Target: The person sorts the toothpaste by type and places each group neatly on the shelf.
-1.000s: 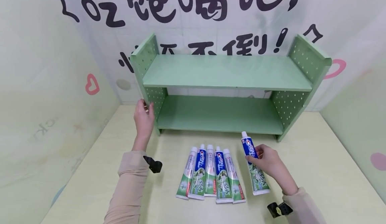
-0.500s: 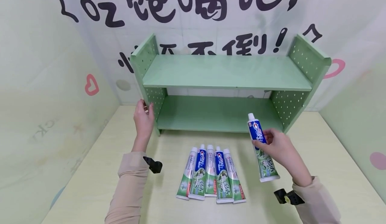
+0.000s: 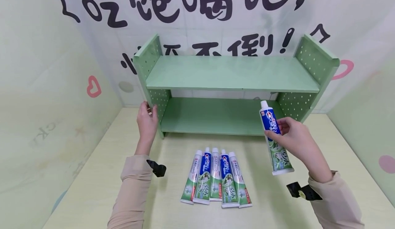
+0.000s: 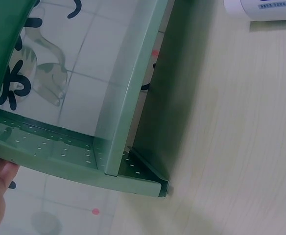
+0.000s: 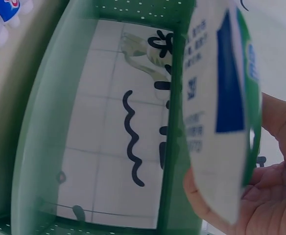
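Note:
My right hand point(image 3: 297, 138) pinches a blue, white and green toothpaste tube point(image 3: 279, 155), cap upward, in front of the right end of the green two-tier shelf point(image 3: 216, 115). In the right wrist view the tube point(image 5: 226, 98) shows its printed back, with thumb and fingers around its sides. My left hand point(image 3: 148, 126) grips the front edge of the shelf's left side panel point(image 3: 157, 102); in the left wrist view its fingers point(image 4: 3, 171) curl at the perforated panel. Several toothpaste tubes point(image 3: 228, 184) lie side by side on the table before the shelf, caps toward it.
The pale wooden table point(image 3: 172, 215) runs up to a back wall point(image 3: 185, 30) with large black lettering. Printed side walls stand at left and right. Both shelf boards, including the upper board point(image 3: 231, 73), are bounded by perforated side panels point(image 3: 318, 59).
My right hand has lifted the toothpaste tube up and to the right, from beside the row to in front of the lower shelf board. The left hand stays on the side panel.

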{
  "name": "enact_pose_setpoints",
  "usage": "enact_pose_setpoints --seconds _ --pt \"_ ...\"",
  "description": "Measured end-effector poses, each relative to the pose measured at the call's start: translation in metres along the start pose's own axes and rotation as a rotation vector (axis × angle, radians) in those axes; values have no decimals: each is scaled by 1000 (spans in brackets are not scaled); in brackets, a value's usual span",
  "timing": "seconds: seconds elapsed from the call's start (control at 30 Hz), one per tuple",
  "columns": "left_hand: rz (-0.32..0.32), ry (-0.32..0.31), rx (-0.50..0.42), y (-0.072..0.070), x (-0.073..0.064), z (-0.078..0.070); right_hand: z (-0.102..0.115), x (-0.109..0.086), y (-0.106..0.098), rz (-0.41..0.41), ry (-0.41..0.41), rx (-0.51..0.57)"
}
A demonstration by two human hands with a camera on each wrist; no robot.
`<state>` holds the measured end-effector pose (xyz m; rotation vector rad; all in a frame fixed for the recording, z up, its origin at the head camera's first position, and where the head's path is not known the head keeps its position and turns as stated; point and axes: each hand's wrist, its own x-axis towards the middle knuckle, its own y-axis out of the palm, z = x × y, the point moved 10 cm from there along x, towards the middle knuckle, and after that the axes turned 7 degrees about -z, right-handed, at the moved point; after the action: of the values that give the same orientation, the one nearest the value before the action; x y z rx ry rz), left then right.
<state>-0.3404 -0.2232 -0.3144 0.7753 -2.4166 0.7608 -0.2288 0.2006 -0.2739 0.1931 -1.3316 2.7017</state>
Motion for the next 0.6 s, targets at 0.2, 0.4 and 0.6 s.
enact_pose_setpoints --seconds 0.2,0.4,0.6 --pt "1 1 1 0 1 -2 4 5 -16 -29 -6 -13" --pt "8 -3 -2 0 2 -2 10 13 -31 -56 -12 -7" --pt "11 12 5 0 0 -1 16 30 -43 -68 -15 -18"
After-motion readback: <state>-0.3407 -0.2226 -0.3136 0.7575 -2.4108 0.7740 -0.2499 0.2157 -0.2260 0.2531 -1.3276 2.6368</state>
